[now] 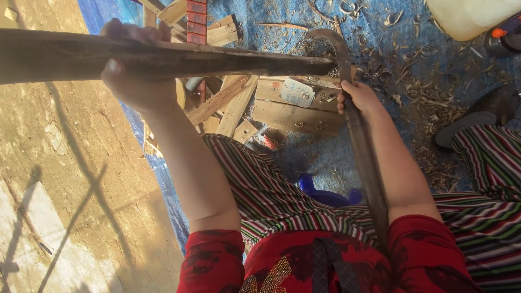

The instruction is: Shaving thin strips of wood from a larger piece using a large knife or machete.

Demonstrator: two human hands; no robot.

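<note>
Sitting over the work, the person wears a red top and striped trousers; a blue slipper [325, 194] lies on the tarp between the knees, below both hands.

Right hand [359, 99]: fingers wrapped shut around the neck of a long curved knife [362, 146]. The tool's handle runs back toward the body along the right forearm, and its hooked blade arches up and over to meet the tapered end of the pole.

Left hand [138, 70]: closed round a dark wooden pole [163, 57], fingers over the top, palm beneath. The pole lies across the view, its thick end out past the left hand and its thin end just left of the right hand, touching the blade.

Progress, as judged: the end of the pole near the blade already narrows to a point and looks worked, while the thick length by the left hand is still rough and dark. Shaping appears partly done.

Beyond the hands, flat offcut boards [296, 111] lie stacked on the blue tarp [412, 32]. Pale wood shavings [429, 92] are scattered thickly to the right of the right hand, evidence of considerable cutting. A white container [467, 16] sits at the far right.
</note>
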